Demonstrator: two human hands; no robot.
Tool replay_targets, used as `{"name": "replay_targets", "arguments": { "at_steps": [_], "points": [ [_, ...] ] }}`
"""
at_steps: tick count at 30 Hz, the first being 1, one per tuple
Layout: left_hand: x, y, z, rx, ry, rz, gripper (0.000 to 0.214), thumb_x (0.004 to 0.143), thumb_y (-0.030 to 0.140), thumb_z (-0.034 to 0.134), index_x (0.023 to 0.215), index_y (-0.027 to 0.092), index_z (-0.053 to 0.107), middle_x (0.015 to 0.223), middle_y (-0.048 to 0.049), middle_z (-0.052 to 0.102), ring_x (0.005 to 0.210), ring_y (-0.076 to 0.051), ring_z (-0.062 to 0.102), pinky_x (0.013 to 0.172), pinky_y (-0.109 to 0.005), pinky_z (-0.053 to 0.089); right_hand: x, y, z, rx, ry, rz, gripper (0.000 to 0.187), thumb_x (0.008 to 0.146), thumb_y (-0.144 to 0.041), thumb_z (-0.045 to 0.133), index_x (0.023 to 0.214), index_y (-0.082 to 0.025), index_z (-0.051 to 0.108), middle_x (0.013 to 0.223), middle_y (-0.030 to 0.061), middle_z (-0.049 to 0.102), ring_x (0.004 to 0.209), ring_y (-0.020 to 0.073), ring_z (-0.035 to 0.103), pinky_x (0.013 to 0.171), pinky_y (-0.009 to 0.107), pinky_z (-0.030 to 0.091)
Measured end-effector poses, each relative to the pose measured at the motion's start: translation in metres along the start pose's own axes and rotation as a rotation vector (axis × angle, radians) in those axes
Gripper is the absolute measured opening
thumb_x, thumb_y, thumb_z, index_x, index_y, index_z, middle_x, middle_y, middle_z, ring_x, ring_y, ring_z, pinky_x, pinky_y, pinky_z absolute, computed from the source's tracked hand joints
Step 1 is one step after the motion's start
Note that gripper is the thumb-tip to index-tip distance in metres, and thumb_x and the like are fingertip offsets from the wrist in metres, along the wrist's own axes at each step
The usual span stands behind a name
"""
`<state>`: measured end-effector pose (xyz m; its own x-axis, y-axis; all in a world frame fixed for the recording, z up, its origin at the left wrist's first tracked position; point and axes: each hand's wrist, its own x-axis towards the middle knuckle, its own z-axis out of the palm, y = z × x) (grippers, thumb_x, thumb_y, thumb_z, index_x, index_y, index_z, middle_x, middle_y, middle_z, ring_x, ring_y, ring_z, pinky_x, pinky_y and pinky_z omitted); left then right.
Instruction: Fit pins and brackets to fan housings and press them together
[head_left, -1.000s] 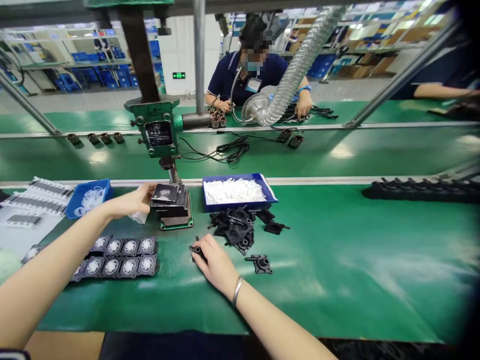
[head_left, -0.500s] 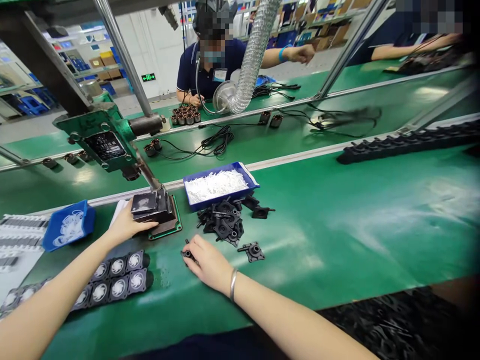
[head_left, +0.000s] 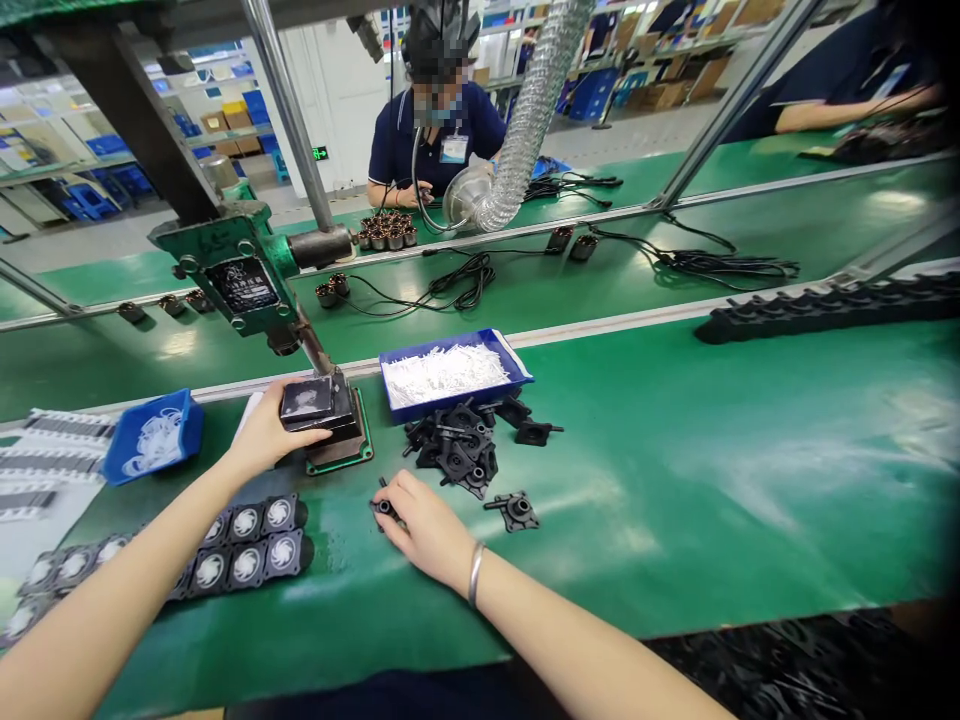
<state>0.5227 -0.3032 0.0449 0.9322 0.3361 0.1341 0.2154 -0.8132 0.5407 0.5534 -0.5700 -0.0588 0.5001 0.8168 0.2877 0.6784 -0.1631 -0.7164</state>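
Note:
My left hand [head_left: 266, 425] grips the side of a black metal block [head_left: 319, 408] that sits beneath the ram of a green hand press [head_left: 251, 275]. Its thumb lies along the block's near edge. Closer to me, my right hand [head_left: 420, 525] pinches a small black plastic part with a round hub [head_left: 382, 507], low over the green table; the fingers cover some of it. To the right of that hand lies a similar square black part with a side spout [head_left: 517, 510]. A pile of such black parts [head_left: 457, 445] is just beyond.
Rows of black housings with white impellers [head_left: 246, 565] lie under my left forearm. Beyond the pile stands a blue tray [head_left: 457, 402] of white pins; a blue bin [head_left: 154, 478] of clear rings is at left. A co-worker [head_left: 439, 130] sits across the bench near a flexible duct [head_left: 540, 110].
The view has shifted, so things appear further right. My hands keep their hold on the block and the black part. The co-worker's outstretched arm has come down, and the cables opposite have settled.

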Motion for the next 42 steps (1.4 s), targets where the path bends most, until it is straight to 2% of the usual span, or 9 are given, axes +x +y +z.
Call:
{"name": "replay_targets", "arguments": {
  "at_steps": [8,16,20,23,27,30,32,35,42],
  "points": [
    [0.003,-0.007,-0.001,-0.007,-0.038,0.086,0.082,0.064,0.056,0.081,0.128,0.020,0.045,0.127,-0.0114,0.060,0.119,-0.033,0.058,0.106,-0.049,0.044,-0.001,0.000,0.000,0.025,0.007,0.000,0.014,0.092,-0.016,0.057,0.106,-0.018,0.060,0.097,0.0067,0.057,0.089,0.0192,0.059,0.084,0.034,0.054],
    [0.002,0.013,-0.003,-0.001,0.070,0.198,0.051,0.080,0.051,0.070,0.118,0.020,0.057,0.120,-0.0091,0.064,0.114,-0.029,0.060,0.103,-0.045,0.046,-0.001,0.000,-0.001,0.034,0.010,-0.005,0.014,0.092,-0.016,0.057,0.106,-0.019,0.059,0.097,0.0064,0.057,0.090,0.0190,0.060,0.083,0.034,0.054],
    [0.004,0.017,0.006,-0.018,0.090,0.209,0.049,0.077,0.047,0.074,0.115,0.020,0.058,0.116,-0.0081,0.065,0.110,-0.028,0.061,0.099,-0.043,0.048,-0.002,0.000,-0.001,0.030,-0.009,-0.001,0.013,0.093,-0.016,0.056,0.105,-0.019,0.059,0.096,0.0066,0.057,0.090,0.0193,0.060,0.082,0.034,0.054],
    [-0.002,0.020,-0.001,-0.025,0.126,0.192,0.056,0.077,0.046,0.075,0.121,0.018,0.055,0.122,-0.0111,0.061,0.116,-0.029,0.058,0.104,-0.044,0.045,-0.003,0.000,0.000,0.036,-0.007,-0.015,0.012,0.094,-0.018,0.055,0.105,-0.019,0.060,0.094,0.0063,0.057,0.086,0.0184,0.060,0.080,0.033,0.054],
    [-0.044,0.030,-0.032,0.031,0.196,0.221,0.069,0.078,0.052,0.074,0.133,0.020,0.046,0.137,-0.0117,0.053,0.130,-0.031,0.048,0.115,-0.049,0.034,-0.005,0.003,0.002,0.054,0.007,-0.010,0.012,0.095,-0.019,0.055,0.106,-0.019,0.059,0.092,0.0057,0.056,0.082,0.0176,0.058,0.078,0.032,0.053],
    [-0.097,0.032,-0.046,0.134,-0.012,0.283,0.066,0.079,0.050,0.075,0.133,0.026,0.047,0.127,-0.0066,0.060,0.122,-0.029,0.054,0.120,-0.053,0.022,-0.005,0.005,0.004,0.063,0.013,0.004,0.011,0.094,-0.020,0.057,0.105,-0.020,0.058,0.093,0.0054,0.055,0.077,0.0166,0.056,0.074,0.031,0.053],
    [-0.130,0.029,-0.040,0.214,-0.132,0.290,0.061,0.080,0.042,0.076,0.132,0.026,0.048,0.121,-0.0064,0.064,0.118,-0.029,0.056,0.119,-0.054,0.020,-0.006,0.006,0.005,0.063,0.017,0.006,0.009,0.094,-0.021,0.058,0.103,-0.020,0.058,0.093,0.0050,0.054,0.074,0.0157,0.054,0.071,0.031,0.052],
    [-0.161,0.018,-0.020,0.315,-0.150,0.271,0.051,0.085,0.025,0.072,0.131,0.024,0.050,0.116,-0.0086,0.067,0.117,-0.029,0.056,0.110,-0.051,0.030,-0.006,0.008,0.006,0.058,0.033,-0.002,0.007,0.094,-0.024,0.059,0.100,-0.020,0.059,0.090,0.0038,0.052,0.070,0.0148,0.051,0.069,0.030,0.051],
    [-0.178,0.010,0.011,0.334,-0.039,0.240,0.044,0.086,0.017,0.068,0.128,0.021,0.054,0.117,-0.0111,0.068,0.112,-0.030,0.058,0.097,-0.045,0.039,-0.005,0.009,0.007,0.068,0.064,0.003,0.011,0.092,-0.027,0.062,0.100,-0.020,0.061,0.093,0.0051,0.051,0.074,0.0153,0.053,0.071,0.031,0.051]
  ]
}}
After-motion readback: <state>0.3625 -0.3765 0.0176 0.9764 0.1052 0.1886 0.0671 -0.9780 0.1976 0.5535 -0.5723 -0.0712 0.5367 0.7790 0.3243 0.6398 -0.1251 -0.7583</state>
